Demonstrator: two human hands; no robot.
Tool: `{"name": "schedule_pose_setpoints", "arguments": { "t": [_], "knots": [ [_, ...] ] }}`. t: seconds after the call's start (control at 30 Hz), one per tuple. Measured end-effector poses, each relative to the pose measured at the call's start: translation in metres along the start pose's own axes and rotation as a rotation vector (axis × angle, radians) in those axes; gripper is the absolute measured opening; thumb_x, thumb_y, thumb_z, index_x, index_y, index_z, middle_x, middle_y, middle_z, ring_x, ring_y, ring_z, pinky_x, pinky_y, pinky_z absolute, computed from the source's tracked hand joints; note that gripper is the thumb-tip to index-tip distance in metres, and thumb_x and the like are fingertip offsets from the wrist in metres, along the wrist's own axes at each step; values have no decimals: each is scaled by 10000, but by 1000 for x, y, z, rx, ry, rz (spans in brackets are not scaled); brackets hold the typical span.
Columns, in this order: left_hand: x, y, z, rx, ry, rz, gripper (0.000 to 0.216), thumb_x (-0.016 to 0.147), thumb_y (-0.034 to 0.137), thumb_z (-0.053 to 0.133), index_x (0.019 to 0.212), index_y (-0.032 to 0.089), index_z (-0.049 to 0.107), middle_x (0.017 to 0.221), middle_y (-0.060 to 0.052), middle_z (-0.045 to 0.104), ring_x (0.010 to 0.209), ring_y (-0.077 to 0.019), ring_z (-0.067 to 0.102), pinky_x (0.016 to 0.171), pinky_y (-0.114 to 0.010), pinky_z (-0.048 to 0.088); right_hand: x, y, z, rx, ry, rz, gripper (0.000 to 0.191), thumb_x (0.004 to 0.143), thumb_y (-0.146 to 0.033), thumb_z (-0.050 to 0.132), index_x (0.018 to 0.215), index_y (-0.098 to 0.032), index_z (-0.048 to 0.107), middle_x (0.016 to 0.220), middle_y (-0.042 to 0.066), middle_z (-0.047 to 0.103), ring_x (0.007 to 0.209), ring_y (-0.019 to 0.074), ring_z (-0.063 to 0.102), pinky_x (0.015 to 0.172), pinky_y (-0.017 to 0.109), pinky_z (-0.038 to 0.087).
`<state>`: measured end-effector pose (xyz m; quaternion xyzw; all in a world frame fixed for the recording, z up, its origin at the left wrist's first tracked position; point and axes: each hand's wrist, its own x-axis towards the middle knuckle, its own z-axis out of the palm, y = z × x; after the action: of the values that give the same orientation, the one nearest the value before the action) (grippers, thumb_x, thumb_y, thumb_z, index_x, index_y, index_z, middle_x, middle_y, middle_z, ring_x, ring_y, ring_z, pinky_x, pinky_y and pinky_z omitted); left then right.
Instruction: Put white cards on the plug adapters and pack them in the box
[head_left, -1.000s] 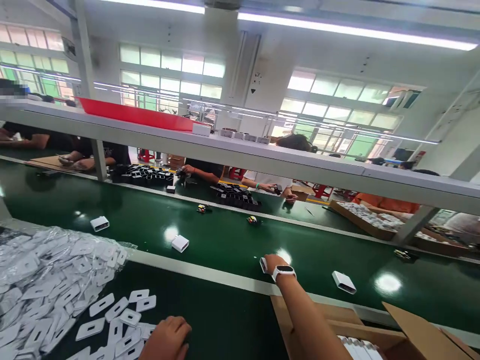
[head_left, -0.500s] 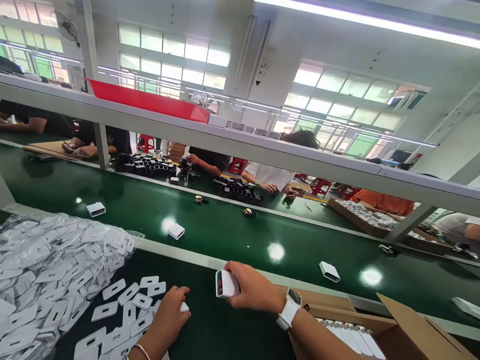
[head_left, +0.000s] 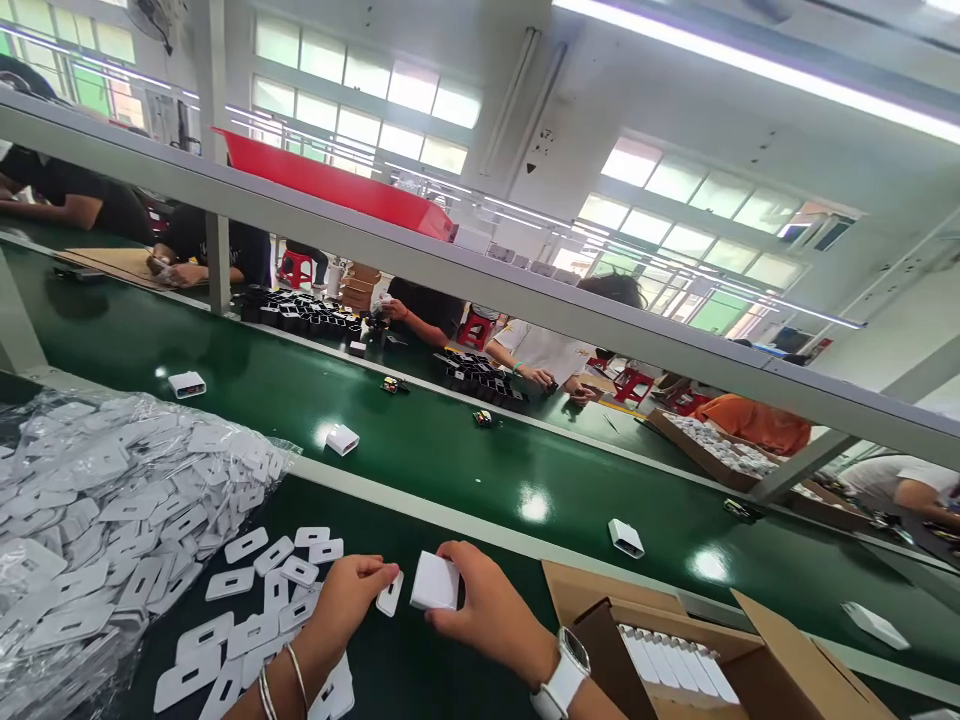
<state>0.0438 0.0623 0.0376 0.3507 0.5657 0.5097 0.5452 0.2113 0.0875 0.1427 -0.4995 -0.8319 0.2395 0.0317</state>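
Note:
My right hand (head_left: 491, 610), with a white watch at the wrist, grips a white plastic housing (head_left: 435, 581) between thumb and fingers. Its open end does not show at this angle. Close by on the left, my left hand (head_left: 351, 598) pinches a flat white end cover (head_left: 389, 594) with a slot in it. A small gap separates cover and housing. Under and beside my left forearm, loose white covers (head_left: 253, 632) are scattered over the dark green bench. A clear plastic bag (head_left: 142, 490) heaped with the same covers lies at the left.
A cardboard box (head_left: 559, 590) with rows of white housings stands open at right. Beyond the bench edge, a green conveyor belt (head_left: 435, 450) carries white housings (head_left: 343, 440) and small circuit boards (head_left: 482, 418). Co-workers sit across it. A shelf rail (head_left: 525, 290) with a red tray (head_left: 337, 190) spans above.
My left hand has lifted a cover from the loose ones and moved right, closer to the housing. My right hand has turned the housing, hiding its open end. Items on the belt shifted left.

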Motion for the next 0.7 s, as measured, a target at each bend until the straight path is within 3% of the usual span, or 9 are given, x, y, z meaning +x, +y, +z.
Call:
{"name": "schedule_pose_setpoints", "arguments": {
  "t": [0.1,0.17,0.3,0.43,0.7],
  "knots": [
    [-4,5,0,-166,30,-22,417,626,582,659,633,176,565,723,-54,662,781,-238,638,720,-345,496,-4,-9,12,11,38,-22,385,632,-195,665,1009,-164,592,990,68,578,861,200,547,735,299,418],
    [-7,8,2,-245,34,-28,423,631,591,656,643,189,528,717,-33,654,772,-214,627,685,-317,498,-8,-15,21,44,83,-42,370,649,-182,649,1013,-177,586,998,64,564,878,202,546,757,308,430],
    [-12,8,7,-314,-1,-63,501,610,594,696,824,148,621,781,-44,668,767,-213,625,644,-307,497,-11,-22,35,97,156,-30,373,670,-174,637,1037,-188,576,1007,69,556,892,216,561,772,331,461],
    [-15,5,7,-374,-58,-122,665,663,678,625,980,93,643,882,-109,690,869,-257,646,754,-363,516,-9,-22,46,48,185,-15,359,696,-145,616,1049,-185,570,1006,88,551,887,233,569,778,364,491],
    [-21,16,6,-426,-98,-165,867,559,753,655,1062,48,628,1052,-183,672,1011,-303,618,868,-381,484,-7,-15,61,-7,236,-62,377,731,-116,584,1096,-195,537,1048,103,547,941,256,564,824,408,508]
  ]
}}
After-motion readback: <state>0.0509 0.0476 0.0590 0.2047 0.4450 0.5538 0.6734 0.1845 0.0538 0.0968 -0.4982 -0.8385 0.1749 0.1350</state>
